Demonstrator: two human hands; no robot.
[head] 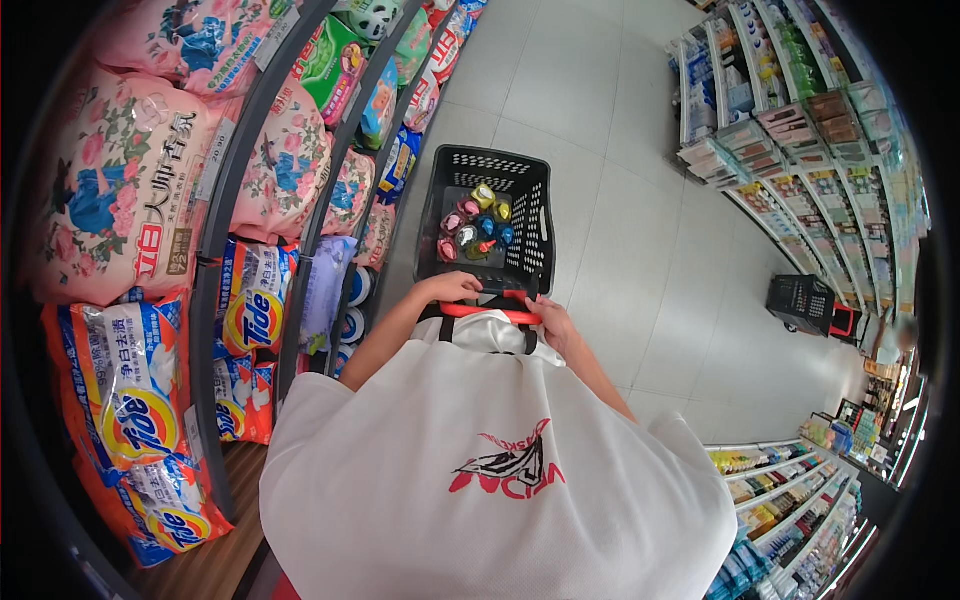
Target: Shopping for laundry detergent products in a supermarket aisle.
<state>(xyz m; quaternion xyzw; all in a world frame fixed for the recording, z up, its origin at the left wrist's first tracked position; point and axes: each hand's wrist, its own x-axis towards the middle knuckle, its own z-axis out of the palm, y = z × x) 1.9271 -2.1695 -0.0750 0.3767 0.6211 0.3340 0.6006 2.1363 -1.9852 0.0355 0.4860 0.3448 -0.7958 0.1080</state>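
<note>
A black plastic shopping basket point(541, 225) with perforated walls stands on the floor in front of me. Several small shiny bottle-like items in pink, yellow and blue lie in its far left part, among them a yellow one point(484, 196) and a blue one point(486, 226). Across its near side runs a red handle point(491, 312). My right hand point(555, 321) is closed around the handle's right end. My left hand point(450, 286) is at the left end by the basket's near rim, fingers curled; whether they grip the handle cannot be told.
Close on my left, shelves point(225, 176) hold pink laundry powder bags point(139, 187) and Tide bags point(139, 405). Grey floor tiles point(600, 112) run ahead and to the right. White shelves of packaged goods point(787, 97) stand across the aisle, with another black basket point(801, 306) by them.
</note>
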